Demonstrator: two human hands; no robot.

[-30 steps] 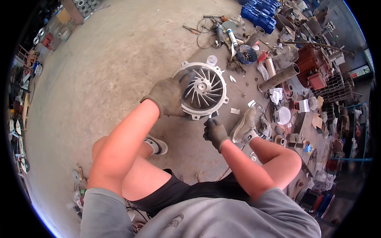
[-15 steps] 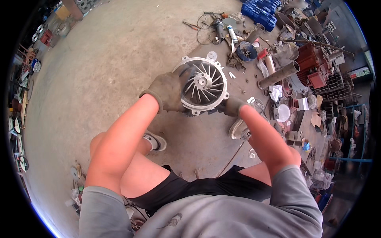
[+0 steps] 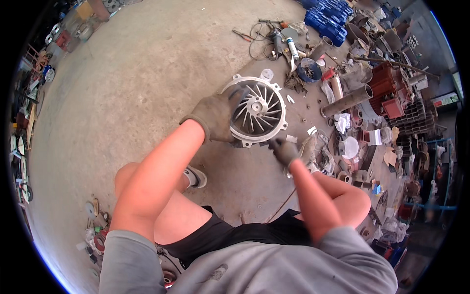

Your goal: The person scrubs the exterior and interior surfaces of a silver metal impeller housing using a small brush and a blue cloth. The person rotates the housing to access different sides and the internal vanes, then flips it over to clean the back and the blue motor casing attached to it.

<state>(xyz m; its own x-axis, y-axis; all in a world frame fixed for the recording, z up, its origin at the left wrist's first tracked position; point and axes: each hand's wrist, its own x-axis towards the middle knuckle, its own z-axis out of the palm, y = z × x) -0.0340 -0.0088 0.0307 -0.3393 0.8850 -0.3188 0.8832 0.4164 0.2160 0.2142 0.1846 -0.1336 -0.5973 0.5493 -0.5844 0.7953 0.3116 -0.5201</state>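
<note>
A round metal housing (image 3: 281, 126) with bolt lugs around its rim faces up in front of me. Inside it sits a light-grey impeller (image 3: 257, 106) with a central hub and curved radial vanes. My left hand (image 3: 215, 115), in a dark work glove, is closed around the housing's left rim. Its fingertips reach inside and are partly hidden. Just off the lower right rim, my gloved right hand (image 3: 285, 151) is smeared by motion. A small dark shape shows at its fingers, and I cannot make out whether it is held.
An angle grinder (image 3: 277, 43), a white tube (image 3: 292, 48) and a blue bowl (image 3: 309, 70) lie beyond the housing. A metal pipe (image 3: 347, 101), a red motor casing (image 3: 387, 88) and blue castings (image 3: 329, 20) crowd the right. My shoes flank the floor below.
My right hand has drawn back from the housing's lower right edge, toward me. My left hand keeps its grip. The housing and surroundings appear slightly further right in view.
</note>
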